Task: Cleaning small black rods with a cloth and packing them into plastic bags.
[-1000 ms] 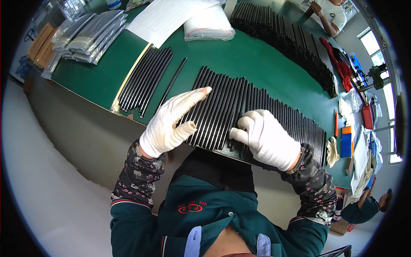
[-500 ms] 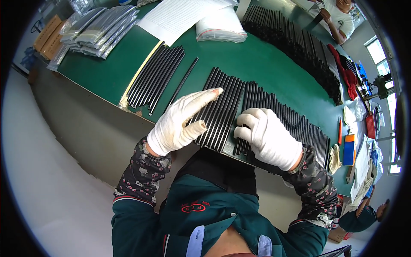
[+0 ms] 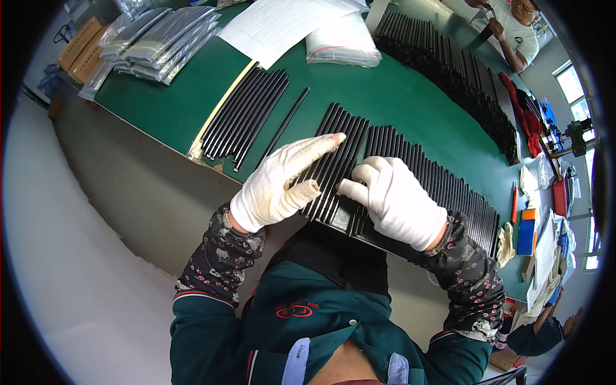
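Observation:
On the green table's near edge lies a middle group of slim black rods (image 3: 340, 138), side by side. My left hand (image 3: 276, 183), in a white glove with bare fingertips, lies along its left side; thumb and fingers are apart. My right hand (image 3: 398, 202), gloved alike, is over the gap between this group and a longer row of black rods (image 3: 449, 183). Its fingers are curled and its thumb reaches left to the middle group's edge; what lies under the fingers is hidden. A single black rod (image 3: 285, 122) lies left of the middle group, beside another rod group (image 3: 247, 115).
Far right is a long dense stack of black rods (image 3: 449, 70). Paper sheets (image 3: 282, 25), a white plastic-wrapped pack (image 3: 340, 45) and bagged packs (image 3: 163, 45) lie along the back. A blue-orange box (image 3: 527, 232) and red pen (image 3: 514, 202) lie right. Another person (image 3: 513, 32) sits across.
My right hand has shifted slightly left, its thumb now stretched toward the middle rods. A wider gap shows at the near end between the two groups. The view has shifted a little.

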